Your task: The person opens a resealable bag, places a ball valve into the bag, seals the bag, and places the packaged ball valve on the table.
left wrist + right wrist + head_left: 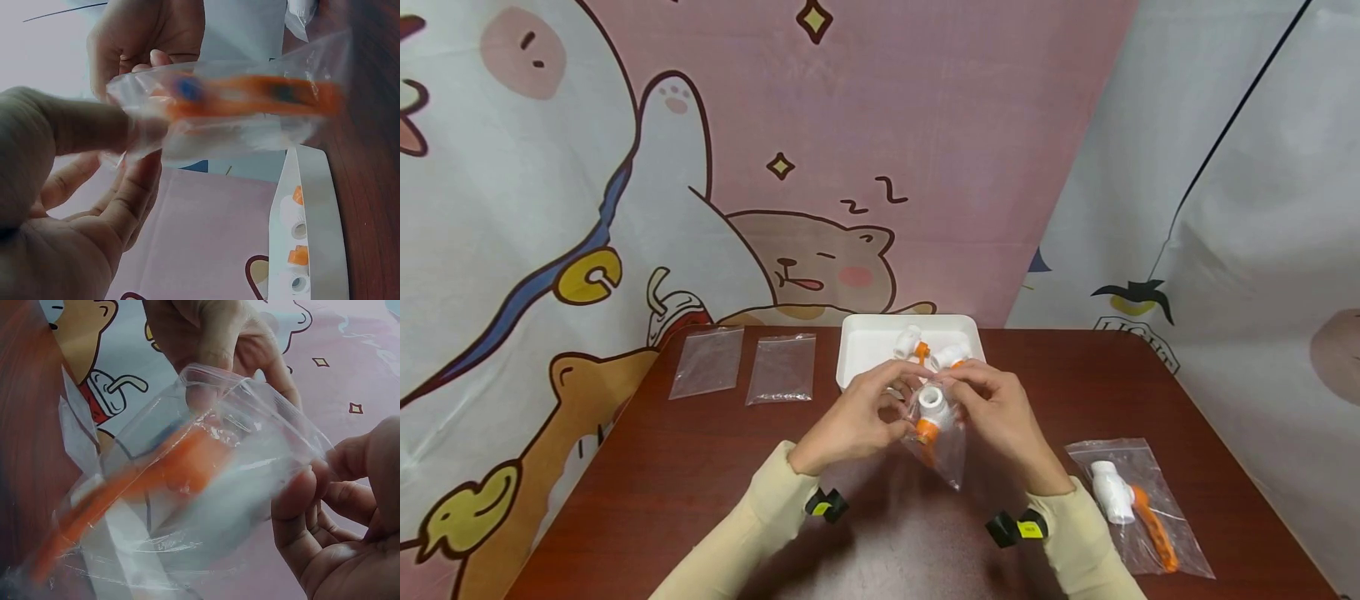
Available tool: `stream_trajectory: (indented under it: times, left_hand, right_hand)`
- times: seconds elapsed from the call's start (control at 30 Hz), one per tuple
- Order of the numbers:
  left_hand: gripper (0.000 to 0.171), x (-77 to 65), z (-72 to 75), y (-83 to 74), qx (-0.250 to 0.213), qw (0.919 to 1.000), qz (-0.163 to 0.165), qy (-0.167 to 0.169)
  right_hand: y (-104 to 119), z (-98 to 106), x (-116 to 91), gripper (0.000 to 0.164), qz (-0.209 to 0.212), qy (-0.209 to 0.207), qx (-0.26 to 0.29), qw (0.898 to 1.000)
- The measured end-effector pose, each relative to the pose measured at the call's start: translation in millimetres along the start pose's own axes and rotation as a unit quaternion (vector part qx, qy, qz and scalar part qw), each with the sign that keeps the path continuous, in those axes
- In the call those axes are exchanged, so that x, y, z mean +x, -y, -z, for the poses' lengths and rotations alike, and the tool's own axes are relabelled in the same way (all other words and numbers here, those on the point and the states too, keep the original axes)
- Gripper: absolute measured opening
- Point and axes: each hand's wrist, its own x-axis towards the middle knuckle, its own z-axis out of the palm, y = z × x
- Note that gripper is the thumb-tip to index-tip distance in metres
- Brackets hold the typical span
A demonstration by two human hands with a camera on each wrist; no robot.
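Observation:
A white plastic ball valve [932,405] with an orange handle [250,97] sits inside a clear zip bag [953,461], held up in front of the tray. My left hand [863,414] pinches the bag's upper left side between thumb and fingers. On the other side, my right hand [1002,414] pinches the top corner of the bag. In the right wrist view the bag's mouth edge [250,384] spans between both hands, with the orange handle pointing down and away from it.
Behind the hands, a white tray [859,342] holds white valves [907,340] with orange handles. Two flat clear bags [707,362] [781,369] lie at the table's back left. A bagged valve [1112,493] rests at the right on the brown table [647,492]. A printed cloth hangs behind.

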Motion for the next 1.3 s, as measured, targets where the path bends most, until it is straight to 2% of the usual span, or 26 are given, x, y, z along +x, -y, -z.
stream_trajectory:
  times: [0.1,0.27,0.47,0.53,0.63,0.73,0.83,0.9,0.97,1.1,1.2,1.3]
  left_hand:
    - [0.059,0.7,0.3,-0.9,-0.002,0.9997,0.022,-0.008]
    - [0.043,2.0,-1.0,-0.3,0.021,0.998,0.047,-0.036]
    - [0.029,3.8,-2.3,-3.2,0.012,0.996,0.045,-0.077]
    - [0.028,3.5,-2.4,-4.3,0.0,0.996,0.038,-0.081]
    - [0.026,2.8,-0.9,-5.3,-0.001,0.9964,0.018,-0.082]
    - [0.03,2.2,2.2,-6.2,0.011,0.9977,-0.009,-0.067]
    - [0.036,1.7,6.3,-7.9,0.03,0.9983,-0.036,-0.034]
    - [0.04,1.4,8.9,-10.1,0.053,0.9975,-0.046,-0.004]
    - [0.042,1.1,11.5,-13.0,0.093,0.9936,-0.057,0.029]
    - [0.048,0.6,14.3,-17.8,0.176,0.976,-0.093,0.088]
    - [0.049,0.0,13.2,-18.9,0.212,0.9642,-0.123,0.101]
    - [0.046,-0.9,11.5,-18.6,0.215,0.9617,-0.134,0.103]
  right_hand:
    - [-0.6,0.1,-0.1,0.017,-0.009,0.002,0.005,1.0]
    - [-1.7,1.9,-1.1,0.015,-0.019,-0.006,0.009,1.0]
    - [2.6,5.3,-2.5,0.013,-0.043,-0.007,0.013,0.999]
    - [3.5,6.5,-3.2,0.012,-0.034,-0.005,0.001,0.999]
    - [3.4,8.1,-4.0,0.012,0.017,-0.009,-0.044,0.999]
    - [2.0,10.0,-4.1,0.028,0.104,-0.007,-0.088,0.991]
    - [1.3,12.6,-4.2,0.043,0.187,0.011,-0.121,0.975]
    - [1.2,14.6,-4.2,0.047,0.223,0.028,-0.14,0.964]
    - [2.1,16.1,-4.2,0.045,0.242,0.041,-0.164,0.956]
    - [5.1,17.0,-5.2,0.036,0.257,0.055,-0.21,0.942]
    - [8.0,15.7,-7.1,0.034,0.255,0.05,-0.23,0.938]
    - [10.2,13.4,-7.7,0.032,0.265,0.026,-0.25,0.931]
